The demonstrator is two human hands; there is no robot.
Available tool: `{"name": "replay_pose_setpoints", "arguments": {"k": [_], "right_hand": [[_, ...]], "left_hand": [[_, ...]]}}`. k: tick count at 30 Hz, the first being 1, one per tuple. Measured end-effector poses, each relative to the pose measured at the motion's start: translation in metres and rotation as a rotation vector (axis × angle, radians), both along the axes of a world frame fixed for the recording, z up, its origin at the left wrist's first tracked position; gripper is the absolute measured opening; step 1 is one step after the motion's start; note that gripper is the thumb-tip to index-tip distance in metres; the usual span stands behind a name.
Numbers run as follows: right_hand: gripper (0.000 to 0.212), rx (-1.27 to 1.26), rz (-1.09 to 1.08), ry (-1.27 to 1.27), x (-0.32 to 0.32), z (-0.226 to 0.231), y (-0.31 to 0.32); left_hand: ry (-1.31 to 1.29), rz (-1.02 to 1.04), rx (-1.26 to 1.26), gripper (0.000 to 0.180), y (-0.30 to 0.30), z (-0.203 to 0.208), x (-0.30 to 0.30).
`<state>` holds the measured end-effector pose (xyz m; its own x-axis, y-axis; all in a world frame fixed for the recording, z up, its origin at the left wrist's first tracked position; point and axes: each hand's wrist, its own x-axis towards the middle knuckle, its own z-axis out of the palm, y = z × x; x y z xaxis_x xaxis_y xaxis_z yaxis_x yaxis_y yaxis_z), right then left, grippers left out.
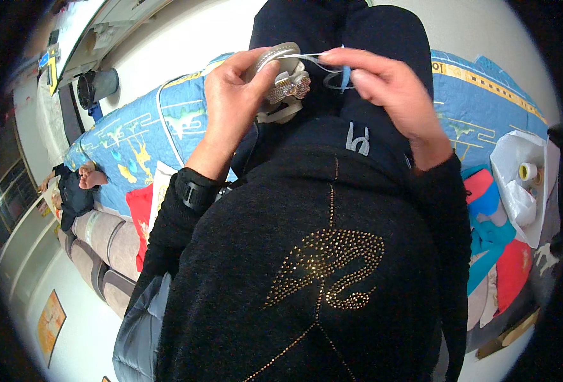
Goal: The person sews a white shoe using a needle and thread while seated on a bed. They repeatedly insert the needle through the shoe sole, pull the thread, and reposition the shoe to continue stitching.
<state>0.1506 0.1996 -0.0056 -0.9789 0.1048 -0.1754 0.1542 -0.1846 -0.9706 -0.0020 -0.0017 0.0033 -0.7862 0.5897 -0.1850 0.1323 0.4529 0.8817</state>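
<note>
L hand point(233, 95) fingers closed round a beaded ornament point(286, 81) over the lap; R hand point(383, 86) pinches white thread point(307, 57) (taut btwn both), above blue quilt point(147, 127).

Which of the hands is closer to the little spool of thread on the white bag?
Right. The right hand is up at the middle, on the same side as the spool. The left hand, holding the beaded piece, is farther away.
</note>
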Motion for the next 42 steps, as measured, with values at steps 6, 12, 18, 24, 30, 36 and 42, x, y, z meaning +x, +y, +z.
{"name": "replay_pose_setpoints", "arguments": {"k": [6,12,18,24,30,36,42], "right_hand": [[0.034,-0.653,-0.244,0.223,0.052,0.021,0.044],[0.031,-0.763,-0.698,0.452,0.119,0.031,0.137],[0.05,0.684,-1.205,-0.384,0.099,-0.003,0.112],[0.052,0.184,-0.144,0.084,0.009,-0.005,-0.002],[0.027,0.493,0.056,-0.015,-0.012,-0.011,-0.031],[0.013,0.555,-0.068,0.131,0.008,0.006,-0.009],[0.035,0.016,-0.1,0.166,0.011,0.013,-0.016]], "left_hand": [[0.042,-0.023,-0.041,0.025,0.001,-0.001,-0.001],[0.005,-0.032,-0.079,0.027,-0.002,0.005,-0.001],[-0.024,-0.101,-0.01,0.024,0.002,0.01,0.009],[0.102,-0.234,-0.034,0.022,0.004,0.018,0.015],[0.269,-0.342,-0.049,0.023,-0.004,0.027,0.011],[0.284,-0.478,-0.097,0.023,-0.008,0.04,0.002],[-0.104,-0.576,0.057,0.028,-0.013,0.031,-0.006]]}}
